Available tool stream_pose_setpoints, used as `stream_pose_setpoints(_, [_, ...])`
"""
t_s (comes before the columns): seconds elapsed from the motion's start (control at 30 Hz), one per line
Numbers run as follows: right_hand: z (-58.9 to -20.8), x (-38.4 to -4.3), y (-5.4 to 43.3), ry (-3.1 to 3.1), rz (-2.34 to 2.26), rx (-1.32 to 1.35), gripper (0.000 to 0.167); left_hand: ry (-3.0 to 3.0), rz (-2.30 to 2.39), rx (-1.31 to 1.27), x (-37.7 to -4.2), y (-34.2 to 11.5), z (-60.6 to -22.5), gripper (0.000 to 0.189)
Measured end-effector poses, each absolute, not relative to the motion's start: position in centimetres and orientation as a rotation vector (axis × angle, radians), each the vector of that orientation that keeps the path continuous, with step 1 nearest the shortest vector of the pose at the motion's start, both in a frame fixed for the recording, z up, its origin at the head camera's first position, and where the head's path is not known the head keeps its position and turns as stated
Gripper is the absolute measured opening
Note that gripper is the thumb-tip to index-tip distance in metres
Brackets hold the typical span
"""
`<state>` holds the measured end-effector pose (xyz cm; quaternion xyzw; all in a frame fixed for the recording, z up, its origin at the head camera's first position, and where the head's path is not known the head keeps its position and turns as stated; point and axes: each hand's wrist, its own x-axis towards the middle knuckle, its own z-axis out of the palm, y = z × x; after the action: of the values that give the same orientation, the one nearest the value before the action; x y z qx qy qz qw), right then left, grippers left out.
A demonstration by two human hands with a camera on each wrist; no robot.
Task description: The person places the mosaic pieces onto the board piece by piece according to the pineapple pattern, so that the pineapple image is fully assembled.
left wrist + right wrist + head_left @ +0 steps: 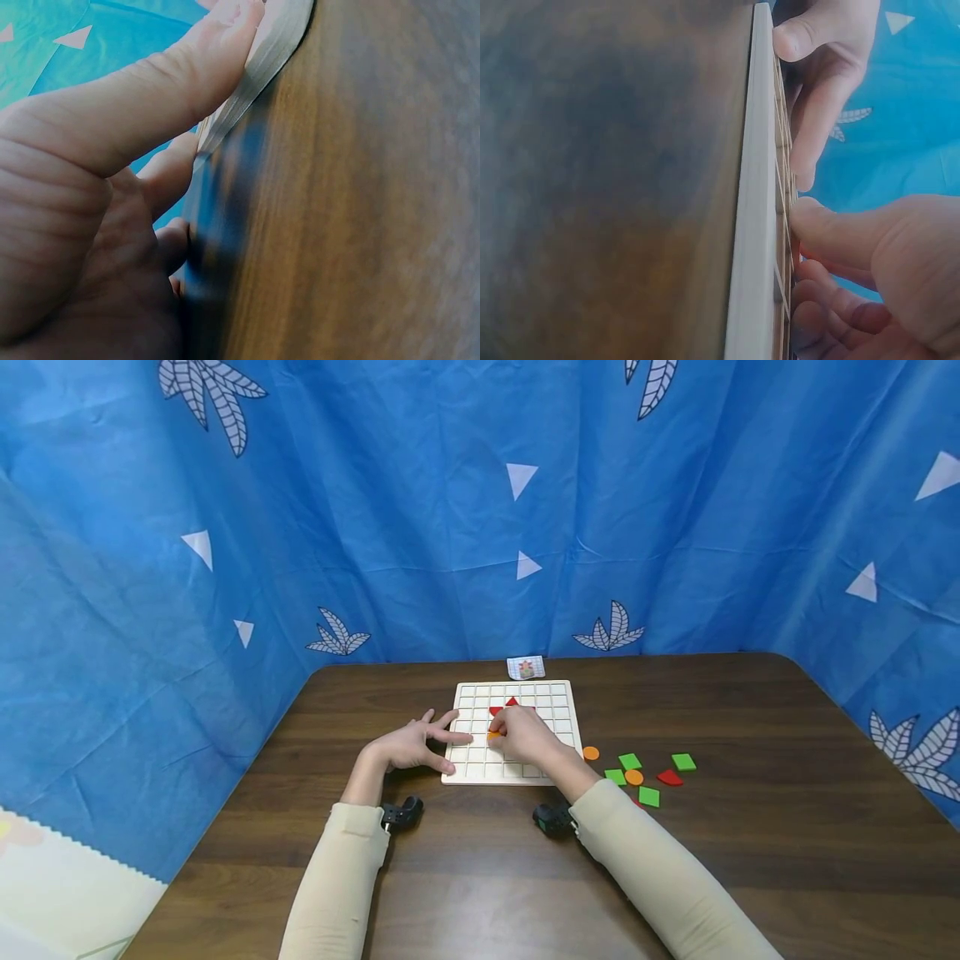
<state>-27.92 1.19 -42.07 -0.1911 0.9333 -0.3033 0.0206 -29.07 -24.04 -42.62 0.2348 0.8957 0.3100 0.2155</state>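
Note:
A pale wooden grid board [480, 771] lies on the brown table. My left hand [411, 746] rests at its left side, fingers spread, some over the squares and the thumb at the near left corner. Over the middle of the board my right hand [527, 737] bends down and pinches an orange tile [493, 736], mostly covered by the fingers. Just beyond these fingertips, red tiles [512, 702] sit in the grid. In the right wrist view, the thumb and curled fingers of the right hand [877, 262] meet close at the board's surface [754, 225].
Right of the board lie loose tiles: green squares [683, 762], orange discs [591, 752] and a red piece [670, 777]. A small picture card [526, 668] lies behind the board. Blue curtain [450, 527] hangs beyond the table's far edge.

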Motion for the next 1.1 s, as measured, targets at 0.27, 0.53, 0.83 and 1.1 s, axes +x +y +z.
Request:
stream_pose_setpoints(0.27, [-42.3, -28.0, 1.2, 2.914, -0.945, -0.617, 0.011, 2.474, 0.876, 0.665, -29.3, -24.2, -43.0, 0.063])
stream_pose_setpoints(0.53, [-42.1, -27.5, 2.5, 2.872, -0.976, -0.681, 0.008, 2.466, 0.89, 0.637, -29.3, -24.0, -42.9, 0.062])
stream_pose_setpoints(0.83, [-41.2, -26.4, 5.8, 2.871, -0.958, -0.672, 0.012, 2.488, 0.857, 0.62, -29.3, -24.0, -42.6, 0.062])
stream_pose_setpoints(1.1, [-41.1, -25.5, 8.9, 2.858, -0.91, -0.668, 0.016, 2.481, 0.873, 0.609, -29.1, -23.9, -42.7, 0.063])
